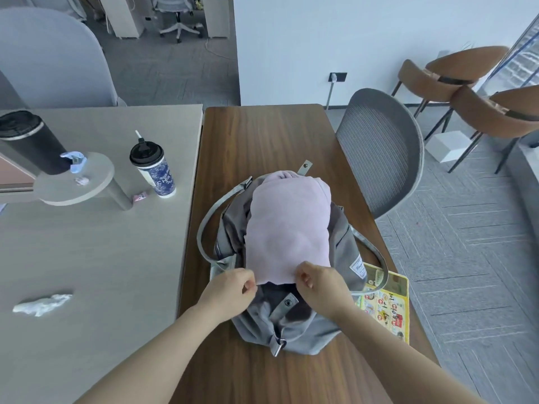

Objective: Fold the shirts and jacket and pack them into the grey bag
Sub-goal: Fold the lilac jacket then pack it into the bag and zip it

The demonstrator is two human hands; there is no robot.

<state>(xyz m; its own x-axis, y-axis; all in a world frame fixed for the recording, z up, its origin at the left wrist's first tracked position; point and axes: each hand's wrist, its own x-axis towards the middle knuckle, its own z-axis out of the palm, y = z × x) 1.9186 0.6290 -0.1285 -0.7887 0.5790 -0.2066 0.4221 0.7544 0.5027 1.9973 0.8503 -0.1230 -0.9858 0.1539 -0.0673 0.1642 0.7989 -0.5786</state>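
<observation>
Grey table (96, 258): at far left we see a black flask (30, 141) on a small round shelf, a lidded cup (154, 170) with a straw and a blue pattern, and a crumpled white wrapper (42, 304) near our edge.

Wooden table (262, 135): it runs away from us, just beside the grey table, and the grey bag lies on its near half.

Left hand (230, 290): we pinch the near left corner of the pink garment between thumb and fingers; the hand is clamped on cloth.

Grey bag (291, 330): it lies flat, long axis running away from us; one snap tab (287, 303) shows near our hands and another (304, 167) at the far end. A strap (204, 228) loops out on its left.

Pink garment (287, 228): folded into a long bundle, it rests on top of the bag, long axis also away from us, the bunched end pointing to the far side and the flat hem towards us. We cannot tell whether it is a shirt or the jacket.

Right hand (323, 284): we pinch the near right corner of the hem, closed on the cloth; the two hands are near each other but apart.

Yellow leaflet (385, 304): it lies partly under the bag's right side.

Grey chair (382, 153): it stands against the table's right edge.

Brown chairs (466, 71): they stand well apart at the far right.
</observation>
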